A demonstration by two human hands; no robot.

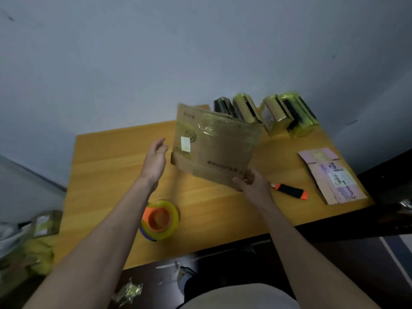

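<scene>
Table [107, 166]: one held carton [214, 148], one knife [289, 191]

Only one scrap can be read: the letters "Con" in dark print, running sideways at the near end of the flattened lilac carton [332, 175] on the right of the bench [107, 166]. Its printed labels are too blurred to read. The brown carton [214, 146] in the middle bears a dark printed line, small characters and a round emblem, none of them legible.

Single head-worn view, facing down, near table [107, 166]
</scene>
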